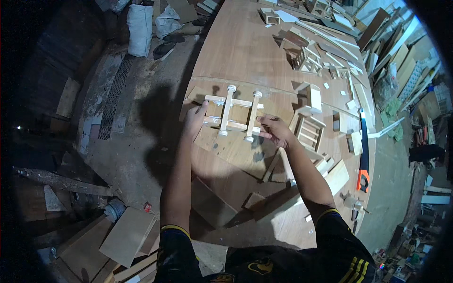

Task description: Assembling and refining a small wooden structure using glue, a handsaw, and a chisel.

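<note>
Over the worktable (226, 56) is a small wooden frame (227, 112), made of two lengthwise strips crossed by two bars with rounded, wheel-like ends. Whitish smears, perhaps glue, show along its strips. My left hand (194, 120) grips the frame's left end, thumb on top. At the opposite end my right hand (275, 130) pinches it near the right crossbar, its fingers partly hidden. Beneath the frame lies a stained thin board (226, 150).
Small wooden crates (309, 132) and slatted pieces (306, 60) stand to the right. A handsaw with an orange handle (363, 181) lies along the table's right edge, near a small jar (350, 203). Wood boards (128, 236) lean at the lower left; a white sack (140, 30) stands on the floor.
</note>
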A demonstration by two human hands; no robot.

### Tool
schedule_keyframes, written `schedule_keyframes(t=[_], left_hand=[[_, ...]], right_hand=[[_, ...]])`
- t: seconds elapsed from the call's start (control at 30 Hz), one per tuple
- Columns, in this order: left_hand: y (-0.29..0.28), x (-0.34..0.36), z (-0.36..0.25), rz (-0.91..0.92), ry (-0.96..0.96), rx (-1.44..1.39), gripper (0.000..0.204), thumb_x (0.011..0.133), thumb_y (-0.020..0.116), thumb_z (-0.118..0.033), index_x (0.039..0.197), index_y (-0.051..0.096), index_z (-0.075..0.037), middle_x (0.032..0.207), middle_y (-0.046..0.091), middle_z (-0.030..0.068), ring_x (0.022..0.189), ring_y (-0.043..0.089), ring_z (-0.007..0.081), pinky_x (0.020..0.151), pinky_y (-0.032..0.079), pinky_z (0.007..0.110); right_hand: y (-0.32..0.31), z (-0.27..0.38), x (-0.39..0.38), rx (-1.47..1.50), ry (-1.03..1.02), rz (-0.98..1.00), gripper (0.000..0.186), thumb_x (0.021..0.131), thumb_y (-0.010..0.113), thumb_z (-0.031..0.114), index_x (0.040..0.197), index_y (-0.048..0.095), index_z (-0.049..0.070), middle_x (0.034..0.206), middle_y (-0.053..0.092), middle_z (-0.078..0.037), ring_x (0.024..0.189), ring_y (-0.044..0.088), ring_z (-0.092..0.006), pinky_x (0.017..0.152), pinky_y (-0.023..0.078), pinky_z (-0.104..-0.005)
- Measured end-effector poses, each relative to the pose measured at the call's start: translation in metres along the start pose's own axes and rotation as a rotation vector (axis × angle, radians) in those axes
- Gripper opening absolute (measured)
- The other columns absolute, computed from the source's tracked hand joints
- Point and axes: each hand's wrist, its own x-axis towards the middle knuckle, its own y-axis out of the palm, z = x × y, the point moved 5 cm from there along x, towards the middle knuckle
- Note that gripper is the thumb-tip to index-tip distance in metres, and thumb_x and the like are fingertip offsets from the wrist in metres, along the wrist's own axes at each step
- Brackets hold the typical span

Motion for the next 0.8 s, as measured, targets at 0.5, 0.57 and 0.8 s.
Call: schedule_keyframes(t=[0.5,0.57,0.8], left_hand=[[0.072,0.175,-0.028,0.026,-0.069,-0.123,0.055,0.099,0.051,-0.053,0.120,0.067,-0.005,0.103,0.069,0.0068,0.092,0.063,0.0165,0.082,0.050,0.031],[0.082,0.189,-0.037,0.012,0.085,-0.271,0.054,0.097,0.058,-0.050,0.094,0.072,0.003,0.084,0.069,0.0057,0.076,0.063,0.0133,0.073,0.051,0.032],[0.107,0.241,-0.011,-0.063,-0.040,-0.137,0.080,0.092,0.057,-0.061,0.128,0.054,0.010,0.124,0.060,0.0218,0.112,0.059,0.0261,0.092,0.048,0.037]], right_hand=[[-0.075,0.104,0.175,-0.113,-0.160,-0.040,0.023,0.094,0.067,0.016,0.108,0.063,-0.001,0.082,0.054,0.002,0.067,0.056,-0.0101,0.060,0.057,-0.0261],[-0.079,0.119,0.184,-0.119,-0.222,-0.035,0.025,0.094,0.067,0.017,0.110,0.063,-0.002,0.088,0.060,0.000,0.070,0.059,-0.0109,0.063,0.057,-0.0260],[-0.126,0.130,0.248,-0.313,-0.216,-0.081,0.024,0.094,0.067,0.026,0.108,0.067,0.006,0.079,0.061,0.002,0.062,0.056,-0.0097,0.050,0.047,-0.0235]])
